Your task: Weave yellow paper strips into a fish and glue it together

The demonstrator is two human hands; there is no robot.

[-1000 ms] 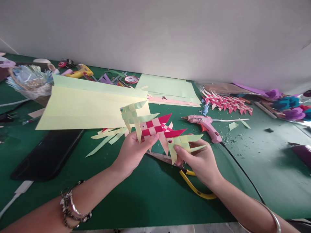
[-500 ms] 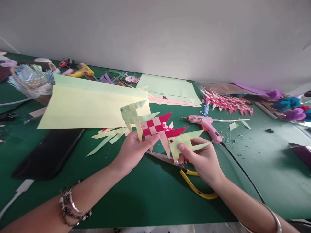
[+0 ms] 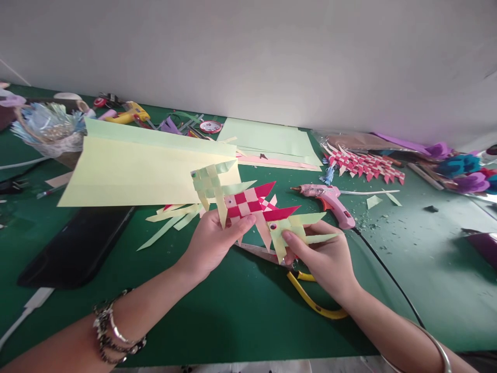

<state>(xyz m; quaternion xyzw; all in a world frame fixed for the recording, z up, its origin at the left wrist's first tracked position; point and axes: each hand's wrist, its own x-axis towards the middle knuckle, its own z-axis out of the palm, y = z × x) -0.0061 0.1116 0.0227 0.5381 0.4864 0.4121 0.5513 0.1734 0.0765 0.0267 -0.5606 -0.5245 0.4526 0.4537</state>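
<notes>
Both hands hold one chain of three woven paper fish above the green table (image 3: 240, 311). The red fish (image 3: 248, 203) is the middle link and the landmark here. The left hand (image 3: 212, 243) grips it from below, thumb pressed flat on its lower edge, fingers hidden behind the weave. Up and to the left of the red fish, touching it, is a pale green fish (image 3: 209, 182), free of either hand. Down and to the right of the red fish, again touching it, is a yellow-green fish (image 3: 293, 228), pinched by the right hand (image 3: 326, 256) with the thumb on its face just beside the small eye.

The chain's long axis runs on a slant, from upper left to lower right, across the gap between the two hands. The left hand is nearer the red fish; the right hand is nearer the yellow-green one, at the low end.

Below the red fish, scissors (image 3: 310, 298) with yellow handles lie on the table under the right hand. Right of the red fish lies a pink glue gun (image 3: 330, 199); behind it, to the left, a yellow sheet (image 3: 135, 173)
</notes>
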